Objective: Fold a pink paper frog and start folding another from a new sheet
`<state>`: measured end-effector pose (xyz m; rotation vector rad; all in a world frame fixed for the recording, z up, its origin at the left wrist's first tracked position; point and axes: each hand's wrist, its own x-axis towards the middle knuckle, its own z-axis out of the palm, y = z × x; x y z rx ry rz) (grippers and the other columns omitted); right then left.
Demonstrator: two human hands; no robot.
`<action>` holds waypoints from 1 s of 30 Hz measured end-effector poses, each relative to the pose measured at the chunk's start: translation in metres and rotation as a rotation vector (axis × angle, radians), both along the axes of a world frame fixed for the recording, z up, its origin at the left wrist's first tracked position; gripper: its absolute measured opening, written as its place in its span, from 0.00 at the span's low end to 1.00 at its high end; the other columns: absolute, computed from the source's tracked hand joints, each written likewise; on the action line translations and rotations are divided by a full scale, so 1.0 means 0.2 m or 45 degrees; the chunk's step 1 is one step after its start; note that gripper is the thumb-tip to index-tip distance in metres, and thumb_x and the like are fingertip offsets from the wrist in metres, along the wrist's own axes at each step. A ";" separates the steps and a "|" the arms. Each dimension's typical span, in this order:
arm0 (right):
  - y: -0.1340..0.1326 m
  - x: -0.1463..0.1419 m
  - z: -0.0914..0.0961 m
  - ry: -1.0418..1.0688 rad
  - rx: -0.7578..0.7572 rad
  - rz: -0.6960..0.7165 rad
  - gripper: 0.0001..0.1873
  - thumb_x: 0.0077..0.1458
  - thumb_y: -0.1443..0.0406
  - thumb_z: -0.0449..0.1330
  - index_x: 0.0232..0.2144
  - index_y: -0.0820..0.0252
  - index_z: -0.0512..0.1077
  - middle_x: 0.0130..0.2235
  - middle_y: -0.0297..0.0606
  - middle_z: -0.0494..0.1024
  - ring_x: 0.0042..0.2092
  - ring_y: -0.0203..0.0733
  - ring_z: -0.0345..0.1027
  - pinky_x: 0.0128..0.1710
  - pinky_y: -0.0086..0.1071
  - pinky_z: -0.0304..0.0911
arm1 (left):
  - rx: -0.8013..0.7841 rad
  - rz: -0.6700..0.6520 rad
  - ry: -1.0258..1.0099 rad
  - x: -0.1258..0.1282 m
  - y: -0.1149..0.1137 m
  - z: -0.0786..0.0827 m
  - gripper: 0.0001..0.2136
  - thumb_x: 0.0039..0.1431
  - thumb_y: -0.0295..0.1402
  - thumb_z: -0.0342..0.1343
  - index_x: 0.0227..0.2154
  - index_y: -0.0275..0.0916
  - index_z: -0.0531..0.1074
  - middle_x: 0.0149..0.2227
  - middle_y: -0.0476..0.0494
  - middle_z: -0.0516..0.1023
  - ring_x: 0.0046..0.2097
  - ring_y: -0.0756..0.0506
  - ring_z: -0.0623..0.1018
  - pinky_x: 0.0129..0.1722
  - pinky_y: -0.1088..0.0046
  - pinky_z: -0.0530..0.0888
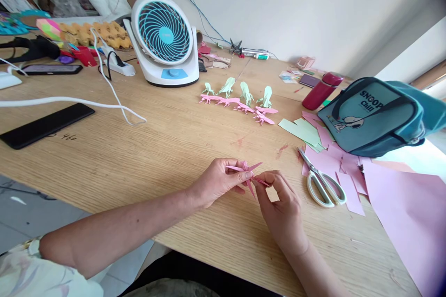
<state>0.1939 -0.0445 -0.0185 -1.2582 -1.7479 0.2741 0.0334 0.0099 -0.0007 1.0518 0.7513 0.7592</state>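
Observation:
Above the front part of the wooden table, my left hand (223,178) pinches a pink folded-paper figure (245,167) with several thin pointed limbs. My right hand (282,199) is closed on a narrow pink point at the figure's right side, thumb against fingertips. Both hands meet at the figure, so its middle is partly hidden. Farther back stand several finished-looking paper insects, a row of pale green ones (245,93) behind a row of pink ones (244,107). White-handled scissors (322,183) lie to the right of my right hand.
Pink paper sheets (404,213) and green strips (302,132) lie at the right, beside a teal bag (376,116) and a red bottle (322,90). A white fan (167,39) stands at the back. A white cable (69,100) and a black slab (47,124) lie on the left.

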 end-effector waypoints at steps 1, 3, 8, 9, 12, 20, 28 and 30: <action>0.00 0.00 0.00 -0.011 0.017 0.002 0.08 0.61 0.74 0.55 0.35 0.55 0.69 0.32 0.34 0.72 0.34 0.38 0.67 0.35 0.33 0.63 | -0.001 -0.001 0.003 0.00 0.00 0.00 0.16 0.51 0.43 0.67 0.28 0.33 0.74 0.28 0.47 0.77 0.33 0.49 0.77 0.32 0.75 0.76; 0.00 0.00 0.00 -0.031 0.052 0.000 0.09 0.60 0.74 0.55 0.36 0.55 0.69 0.33 0.34 0.73 0.35 0.39 0.68 0.35 0.33 0.63 | -0.006 -0.002 0.009 0.00 0.00 0.00 0.16 0.51 0.43 0.67 0.28 0.33 0.74 0.28 0.47 0.76 0.33 0.49 0.77 0.32 0.76 0.75; 0.00 0.00 0.00 -0.038 0.069 -0.004 0.09 0.60 0.74 0.55 0.35 0.56 0.69 0.32 0.34 0.73 0.34 0.39 0.68 0.34 0.33 0.63 | -0.012 -0.017 0.021 0.00 0.00 0.00 0.15 0.53 0.43 0.66 0.29 0.34 0.73 0.28 0.48 0.76 0.33 0.49 0.77 0.31 0.76 0.75; 0.00 -0.01 0.01 -0.024 0.053 -0.007 0.08 0.60 0.74 0.55 0.34 0.56 0.68 0.31 0.34 0.72 0.33 0.38 0.67 0.34 0.33 0.63 | -0.012 -0.014 0.016 0.00 -0.01 0.00 0.15 0.53 0.42 0.65 0.29 0.34 0.73 0.27 0.48 0.76 0.32 0.50 0.77 0.31 0.76 0.75; 0.00 -0.01 0.01 0.041 -0.043 -0.033 0.07 0.60 0.72 0.55 0.32 0.56 0.68 0.30 0.33 0.72 0.32 0.38 0.66 0.34 0.33 0.63 | -0.001 0.006 -0.010 0.01 -0.01 0.00 0.15 0.52 0.42 0.66 0.27 0.34 0.72 0.26 0.49 0.75 0.32 0.51 0.76 0.32 0.76 0.75; 0.04 0.00 -0.01 0.697 -0.546 0.099 0.11 0.58 0.56 0.62 0.32 0.58 0.73 0.30 0.37 0.77 0.31 0.39 0.71 0.30 0.31 0.66 | 0.054 0.028 0.007 0.01 -0.01 -0.01 0.14 0.54 0.40 0.65 0.30 0.33 0.73 0.31 0.46 0.79 0.32 0.49 0.79 0.34 0.75 0.75; 0.06 -0.01 0.01 0.948 -0.758 0.126 0.17 0.53 0.52 0.65 0.27 0.60 0.72 0.26 0.35 0.73 0.26 0.35 0.64 0.25 0.29 0.60 | 0.183 -0.012 0.046 0.01 0.00 -0.01 0.12 0.56 0.39 0.63 0.30 0.34 0.74 0.30 0.48 0.78 0.34 0.49 0.80 0.34 0.76 0.75; 0.05 -0.01 0.00 0.948 -0.745 0.127 0.17 0.52 0.52 0.65 0.27 0.60 0.72 0.25 0.34 0.73 0.26 0.35 0.63 0.25 0.29 0.60 | 0.207 0.006 0.094 0.01 0.00 -0.01 0.12 0.54 0.39 0.65 0.28 0.35 0.73 0.29 0.49 0.78 0.34 0.49 0.80 0.33 0.77 0.74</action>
